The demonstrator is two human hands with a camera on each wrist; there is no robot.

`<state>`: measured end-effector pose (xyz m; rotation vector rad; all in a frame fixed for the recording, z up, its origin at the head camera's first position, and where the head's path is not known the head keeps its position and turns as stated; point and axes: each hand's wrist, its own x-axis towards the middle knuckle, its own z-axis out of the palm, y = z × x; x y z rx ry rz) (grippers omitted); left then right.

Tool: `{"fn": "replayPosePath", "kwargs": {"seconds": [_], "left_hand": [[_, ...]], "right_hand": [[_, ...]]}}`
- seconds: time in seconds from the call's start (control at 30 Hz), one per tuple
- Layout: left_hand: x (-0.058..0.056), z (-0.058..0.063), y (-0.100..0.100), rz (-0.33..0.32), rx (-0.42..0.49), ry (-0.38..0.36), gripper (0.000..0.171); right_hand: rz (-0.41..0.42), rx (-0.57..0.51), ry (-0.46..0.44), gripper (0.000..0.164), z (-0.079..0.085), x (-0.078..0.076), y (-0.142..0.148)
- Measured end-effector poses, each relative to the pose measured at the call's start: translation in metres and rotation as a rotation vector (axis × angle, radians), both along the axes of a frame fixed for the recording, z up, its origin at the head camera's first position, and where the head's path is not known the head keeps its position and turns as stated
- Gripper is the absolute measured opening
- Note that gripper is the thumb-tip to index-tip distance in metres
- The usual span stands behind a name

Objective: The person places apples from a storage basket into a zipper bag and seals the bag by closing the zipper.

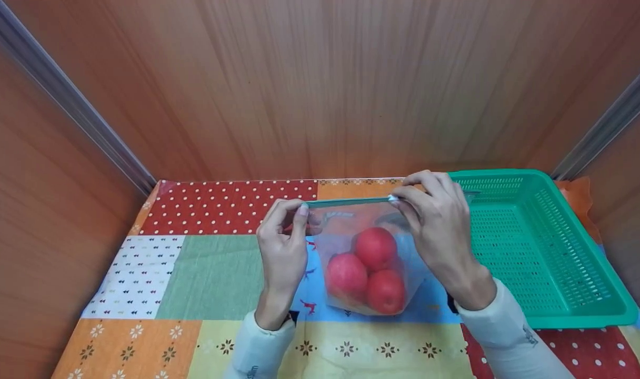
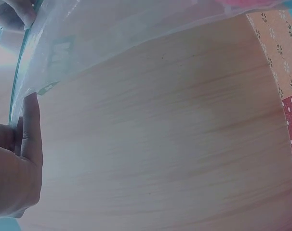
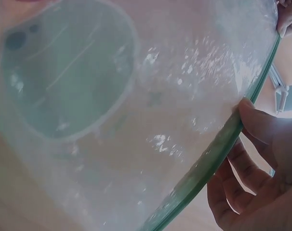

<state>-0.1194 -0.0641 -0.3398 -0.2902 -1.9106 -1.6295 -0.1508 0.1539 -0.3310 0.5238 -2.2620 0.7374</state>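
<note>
A clear zip bag (image 1: 365, 213) with a green strip along its top edge hangs upright between both hands. Three red apples (image 1: 375, 248) lie bunched at its bottom. My left hand (image 1: 283, 245) pinches the top left corner between thumb and fingers. On the right, my right hand (image 1: 438, 221) pinches the strip near a small white slider (image 1: 393, 198). The right wrist view shows the thumb of that hand on the green strip (image 3: 199, 180), with a pale green printed oval (image 3: 71, 67) on the plastic. From the left wrist, the bag (image 2: 93, 41) appears side-on.
A green plastic basket (image 1: 557, 318) stands to the right, close to the right forearm. Beneath everything lies a patchwork cloth (image 1: 220, 273). Wooden panels (image 1: 320, 89) rise behind and at both sides, with metal strips at the corners. Something orange (image 1: 578, 197) shows behind the basket.
</note>
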Motion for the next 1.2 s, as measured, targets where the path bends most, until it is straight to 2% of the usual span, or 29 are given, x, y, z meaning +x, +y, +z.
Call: {"fn": "replayPosePath", "kwargs": {"seconds": [0.73,1.2], "left_hand": [[0.001,-0.006,-0.009,0.054,0.017,-0.038,0.013],[0.001,-0.009,-0.013,0.037,0.04,-0.039,0.01]], "right_hand": [[-0.09,0.012,-0.01,0.022,-0.001,0.003,0.042],[-0.153,0.008,-0.05,0.026,0.001,0.008,0.061]]}}
